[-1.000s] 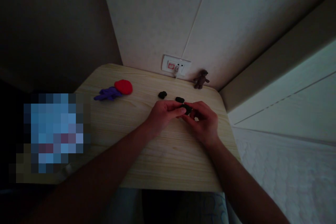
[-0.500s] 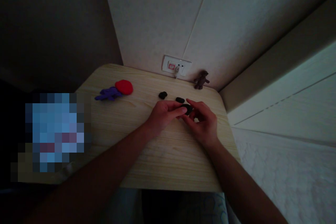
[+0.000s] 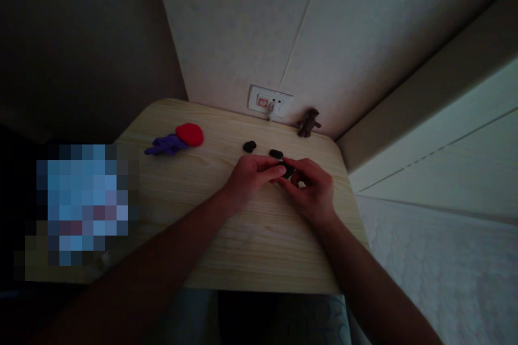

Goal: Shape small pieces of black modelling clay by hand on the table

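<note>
Dim light falls on a small wooden table [image 3: 251,248] pushed into a wall corner. At the frame centre, the left hand [image 3: 251,175] and right hand [image 3: 313,188] meet, fingertips pinched together on a black lump [image 3: 288,170], held just above the table, probably to shape it. Two more black bits [image 3: 250,146] lie just behind. A red piece [image 3: 189,134] and a purple piece [image 3: 165,145] rest well apart at the upper left, a brown figure [image 3: 308,122] by the wall. Bare wood lies in front; the right edge is near.
</note>
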Tool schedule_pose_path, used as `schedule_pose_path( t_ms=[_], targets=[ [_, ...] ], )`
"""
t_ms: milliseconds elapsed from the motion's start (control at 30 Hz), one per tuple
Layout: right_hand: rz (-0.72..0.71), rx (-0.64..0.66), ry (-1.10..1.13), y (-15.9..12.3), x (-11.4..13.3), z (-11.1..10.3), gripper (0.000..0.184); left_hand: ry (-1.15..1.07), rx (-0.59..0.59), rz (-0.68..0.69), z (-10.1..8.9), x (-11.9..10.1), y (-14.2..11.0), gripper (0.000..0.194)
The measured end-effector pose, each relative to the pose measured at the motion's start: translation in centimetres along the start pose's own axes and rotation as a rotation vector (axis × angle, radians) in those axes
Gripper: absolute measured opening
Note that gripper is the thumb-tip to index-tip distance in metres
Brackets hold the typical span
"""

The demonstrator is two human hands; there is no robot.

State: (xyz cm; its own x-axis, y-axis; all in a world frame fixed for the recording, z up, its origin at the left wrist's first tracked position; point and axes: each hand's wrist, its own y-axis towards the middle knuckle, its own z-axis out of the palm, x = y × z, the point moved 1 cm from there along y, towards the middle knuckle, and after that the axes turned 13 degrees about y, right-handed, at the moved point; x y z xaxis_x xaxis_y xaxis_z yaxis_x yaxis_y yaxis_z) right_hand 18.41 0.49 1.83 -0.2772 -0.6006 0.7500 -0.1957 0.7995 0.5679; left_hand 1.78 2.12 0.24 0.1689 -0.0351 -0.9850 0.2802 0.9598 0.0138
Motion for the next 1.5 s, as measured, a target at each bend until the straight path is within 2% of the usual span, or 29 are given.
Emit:
schedule_pose_path(
  t_ms=[100, 300, 433, 533, 667, 767, 933, 1067, 1333, 1500],
  targets=[
    [0.027, 0.0, 0.009, 0.0, 0.0, 0.0, 0.031, -0.005, 0.019, 0.013, 0.0, 0.1, 0.0, 0.021],
    [0.022, 0.018, 0.048, 0.0, -0.2, 0.0, 0.036, 0.042, 0.008, 0.021, 0.0, -0.3, -0.1, 0.017],
    [0.102, -0.015, 0.08, -0.2, -0.3, 0.2, 0.027, 0.09, 0.001, 0.026, 0.2, -0.7, -0.2, 0.018],
    [0.123, -0.022, 0.096, -0.4, -0.4, 0.2, 0.029, 0.104, 0.008, 0.035, 0.2, -0.8, -0.2, 0.017],
    [0.073, 0.095, 0.096, -0.1, -0.3, -0.2, 0.046, 0.089, -0.005, 0.027, 0.1, -0.7, -0.2, 0.016],
    [0.037, 0.154, 0.13, 0.1, -0.1, -0.5, 0.051, 0.058, -0.02, 0.02, 0.0, -0.5, -0.2, 0.015],
    [-0.01, 0.116, 0.11, 0.2, 0.3, -0.2, 0.045, 0.044, 0.023, 0.026, -0.1, -0.3, -0.1, 0.013],
    [-0.088, 0.092, 0.029, 0.1, 0.3, -0.2, 0.053, 0.046, 0.017, 0.033, -0.1, -0.1, 0.0, 0.015],
    [-0.148, 0.18, -0.164, 0.3, 0.9, -0.5, 0.038, 0.078, -0.005, 0.009, -0.2, 0.2, 0.0, 0.015],
    [-0.124, 0.161, -0.161, 0.1, 0.8, -0.2, 0.046, 0.074, -0.027, 0.021, -0.2, 0.5, 0.1, 0.017]
  ],
)
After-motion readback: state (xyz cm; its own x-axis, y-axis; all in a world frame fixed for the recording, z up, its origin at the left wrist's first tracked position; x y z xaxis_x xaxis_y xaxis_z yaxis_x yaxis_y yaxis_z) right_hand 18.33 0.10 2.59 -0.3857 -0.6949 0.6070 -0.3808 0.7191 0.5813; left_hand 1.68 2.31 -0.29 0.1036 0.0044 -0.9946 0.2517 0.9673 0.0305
